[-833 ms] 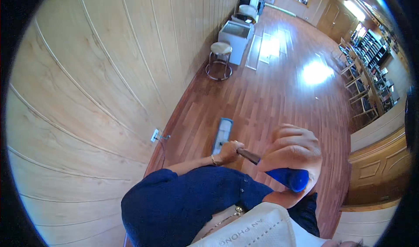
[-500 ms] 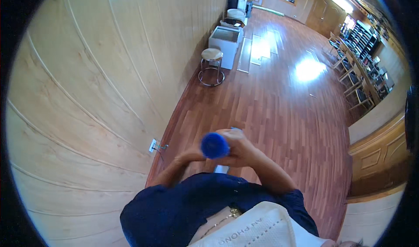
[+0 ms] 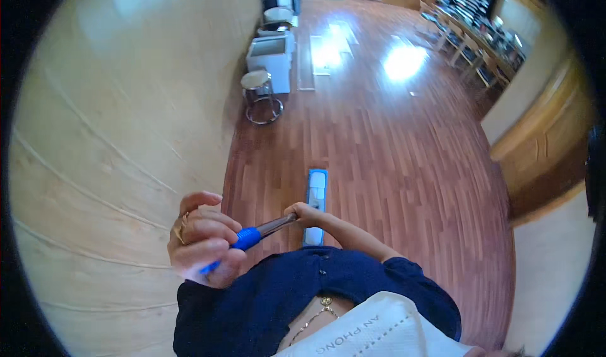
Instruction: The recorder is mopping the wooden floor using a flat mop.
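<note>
A flat mop with a metal pole point(image 3: 276, 225) and a blue handle grip point(image 3: 248, 238) is in both my hands. At the lower left, my left hand point(image 3: 201, 238), with a ring on one finger, is curled loosely round the grip; the blue end shows below its fingers. Further down the pole, my right hand point(image 3: 305, 213) is closed around the metal. The pole slants between the hands. Below the right hand, the long blue and white mop head point(image 3: 317, 180) lies on the floor, pointing away from me; my right hand and shirt hide parts of it.
A pale panelled wall point(image 3: 126, 136) runs close along my left. Ahead stand a round stool point(image 3: 256, 80) and a white box-shaped cabinet point(image 3: 270, 60). Flat panels point(image 3: 306, 66) lie on the wood floor point(image 3: 379, 161). Chairs and a long table point(image 3: 483, 41) are far right; a wooden door point(image 3: 549, 155) is nearer.
My left hand has swung left and nearer with the blue grip, tipping the pole over. My hands are now apart. The mop head has come into fuller sight, and the view has turned right.
</note>
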`<action>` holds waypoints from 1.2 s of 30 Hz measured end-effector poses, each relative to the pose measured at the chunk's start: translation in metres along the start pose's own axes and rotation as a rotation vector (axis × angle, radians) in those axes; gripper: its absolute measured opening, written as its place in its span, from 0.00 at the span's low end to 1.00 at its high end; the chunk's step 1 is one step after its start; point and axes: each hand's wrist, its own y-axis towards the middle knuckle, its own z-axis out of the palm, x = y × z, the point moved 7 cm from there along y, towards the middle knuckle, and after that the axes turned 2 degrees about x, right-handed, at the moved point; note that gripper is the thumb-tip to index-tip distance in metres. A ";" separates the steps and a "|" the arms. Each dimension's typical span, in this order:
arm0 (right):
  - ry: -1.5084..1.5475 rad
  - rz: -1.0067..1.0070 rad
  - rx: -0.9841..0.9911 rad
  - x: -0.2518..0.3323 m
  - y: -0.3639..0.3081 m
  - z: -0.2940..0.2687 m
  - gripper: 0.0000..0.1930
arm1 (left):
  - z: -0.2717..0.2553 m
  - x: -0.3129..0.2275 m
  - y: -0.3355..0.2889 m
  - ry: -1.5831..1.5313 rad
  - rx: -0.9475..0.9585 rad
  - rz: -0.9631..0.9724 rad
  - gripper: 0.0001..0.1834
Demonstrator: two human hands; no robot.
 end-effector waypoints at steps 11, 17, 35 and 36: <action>-0.378 0.140 -0.570 0.015 -0.112 -0.049 0.07 | 0.055 0.005 0.046 -0.237 -0.037 0.078 0.12; -0.417 0.461 -0.973 0.056 -0.253 -0.058 0.08 | 0.121 0.005 0.072 -0.654 0.172 0.159 0.11; -0.284 0.973 -1.921 0.073 -0.515 0.177 0.10 | 0.357 -0.098 -0.008 -1.820 1.161 -0.216 0.24; -0.400 1.133 -2.023 0.078 -0.515 0.191 0.11 | 0.365 -0.106 -0.013 -1.805 1.279 -0.217 0.23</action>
